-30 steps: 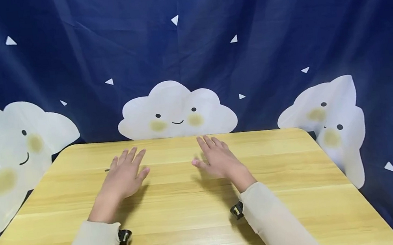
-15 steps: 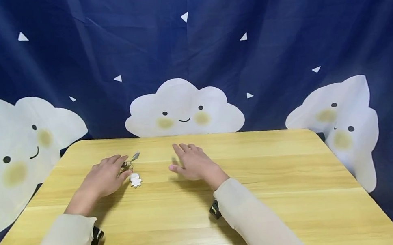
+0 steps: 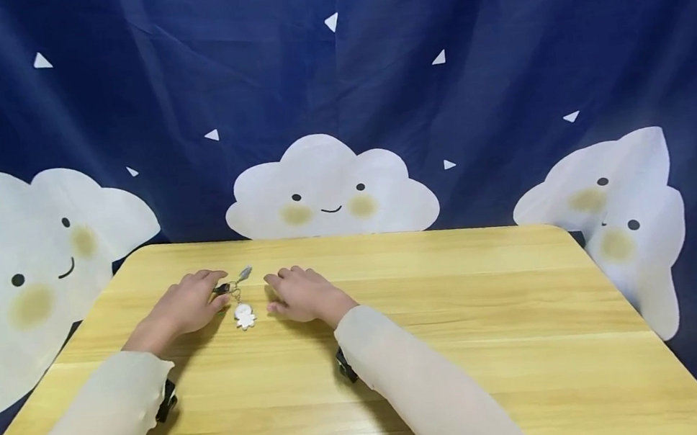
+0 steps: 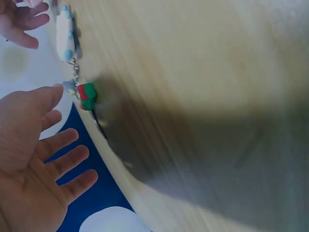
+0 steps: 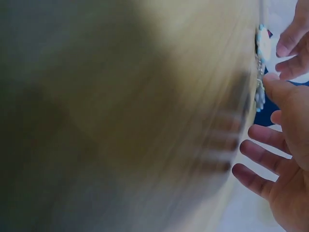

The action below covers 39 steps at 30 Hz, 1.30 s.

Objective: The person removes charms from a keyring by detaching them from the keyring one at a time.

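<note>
Flanking a keychain [image 3: 240, 300] on the table [image 3: 465, 319] — left hand [image 3: 186, 308] and right hand [image 3: 302, 297], both relaxed, grasping nothing.

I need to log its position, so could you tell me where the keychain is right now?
In the head view the keychain lies on the wooden table, left of centre, between the left hand and right hand.

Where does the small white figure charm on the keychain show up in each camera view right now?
Head: the small white figure charm lies on the yellow wooden table, between the left hand and right hand.
Left wrist: top left, beside the chain and a red-green piece.
Right wrist: top right edge, blurred.
Shared landmark: the table.
</note>
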{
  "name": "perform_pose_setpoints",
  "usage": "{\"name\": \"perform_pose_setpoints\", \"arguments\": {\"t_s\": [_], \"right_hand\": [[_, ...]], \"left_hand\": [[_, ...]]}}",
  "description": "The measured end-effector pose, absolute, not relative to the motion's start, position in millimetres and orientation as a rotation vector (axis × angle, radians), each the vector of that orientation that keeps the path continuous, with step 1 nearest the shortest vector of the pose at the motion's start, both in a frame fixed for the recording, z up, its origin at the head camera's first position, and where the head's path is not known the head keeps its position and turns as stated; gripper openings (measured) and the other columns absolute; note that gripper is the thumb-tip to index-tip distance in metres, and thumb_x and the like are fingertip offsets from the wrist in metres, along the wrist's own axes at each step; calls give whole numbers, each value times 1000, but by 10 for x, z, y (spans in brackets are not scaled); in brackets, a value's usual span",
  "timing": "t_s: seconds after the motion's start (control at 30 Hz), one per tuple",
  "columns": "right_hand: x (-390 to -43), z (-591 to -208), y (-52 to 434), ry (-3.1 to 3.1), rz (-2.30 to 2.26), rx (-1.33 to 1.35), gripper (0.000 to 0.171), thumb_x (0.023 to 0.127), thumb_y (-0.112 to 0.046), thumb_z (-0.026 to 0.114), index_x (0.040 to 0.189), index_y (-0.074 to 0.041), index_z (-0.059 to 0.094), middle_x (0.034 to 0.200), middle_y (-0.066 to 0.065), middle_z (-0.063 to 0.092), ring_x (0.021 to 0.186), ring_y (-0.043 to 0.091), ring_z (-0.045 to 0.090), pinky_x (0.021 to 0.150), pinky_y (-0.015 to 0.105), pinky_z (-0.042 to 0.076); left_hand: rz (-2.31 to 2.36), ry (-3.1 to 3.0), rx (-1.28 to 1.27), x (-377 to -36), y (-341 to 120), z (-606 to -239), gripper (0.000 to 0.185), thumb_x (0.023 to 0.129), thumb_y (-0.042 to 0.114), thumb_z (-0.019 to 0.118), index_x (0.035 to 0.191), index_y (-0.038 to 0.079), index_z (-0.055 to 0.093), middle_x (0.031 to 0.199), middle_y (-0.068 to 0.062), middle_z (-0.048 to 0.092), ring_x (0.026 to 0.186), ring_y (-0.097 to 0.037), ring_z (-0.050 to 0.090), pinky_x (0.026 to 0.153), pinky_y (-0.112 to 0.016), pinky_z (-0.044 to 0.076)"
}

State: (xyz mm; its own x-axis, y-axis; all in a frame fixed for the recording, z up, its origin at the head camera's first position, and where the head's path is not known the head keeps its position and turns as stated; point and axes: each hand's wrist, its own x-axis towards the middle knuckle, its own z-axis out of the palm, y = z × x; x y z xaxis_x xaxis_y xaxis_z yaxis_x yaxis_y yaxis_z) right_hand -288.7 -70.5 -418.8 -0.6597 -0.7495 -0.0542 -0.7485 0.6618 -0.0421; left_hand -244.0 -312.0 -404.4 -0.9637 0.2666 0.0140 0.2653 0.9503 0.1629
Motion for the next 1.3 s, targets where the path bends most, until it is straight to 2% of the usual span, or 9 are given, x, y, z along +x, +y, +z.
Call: {"name": "perform_pose_setpoints", "arguments": {"t_s": [0.2,0.4,0.67,0.87,1.07,1.17,1.3], "right_hand": [[-3028,-4234,-874,2827,-19,-1304,48,106,-42,53,147,-17,52,133,2,62,117,22,59,96,39,53],[-3142,-4269,-1095,2830,-127,-1331,47,106,-39,55,149,-21,52,131,0,63,115,20,61,93,37,53],[-3210,-4339,-1257,2843,-369,-1297,39,105,-35,59,142,-23,61,119,-5,68,112,16,63,89,32,53],[-3252,-4399,-1278,2826,-490,-1249,33,102,-34,64,133,-26,68,106,-10,70,103,8,62,83,27,52],[-3287,-4440,-1288,2808,-506,-1296,31,101,-35,66,131,-29,70,95,-15,72,96,1,60,73,22,49],[-3294,-4434,-1307,2792,-532,-1287,28,101,-34,67,129,-32,72,98,-17,73,86,1,58,66,20,46],[-3298,-4417,-1339,2778,-556,-1229,22,100,-31,68,121,-33,76,113,-19,72,85,-2,58,68,19,46]], "left_hand": [[394,3054,393,-2563,-3128,-4110,43,103,23,62,134,-5,59,133,-30,59,124,-51,54,97,-70,44],[553,3028,426,-2654,-3191,-4144,30,100,16,65,121,-7,66,117,-25,66,112,-45,61,95,-62,48],[608,3079,392,-2679,-3218,-4186,13,95,13,69,99,2,72,98,-14,69,92,-31,63,86,-53,51],[642,3105,322,-2660,-3196,-4227,7,94,13,70,87,9,71,94,-11,68,90,-29,62,85,-53,50],[623,3128,390,-2654,-3165,-4274,9,95,6,68,87,7,72,98,-14,70,96,-34,64,88,-55,52],[643,3129,414,-2660,-3166,-4295,9,95,4,67,89,5,74,101,-17,70,100,-37,64,90,-57,51],[658,3132,419,-2663,-3164,-4287,9,94,4,68,87,5,73,99,-16,69,101,-38,64,92,-58,51]]}}
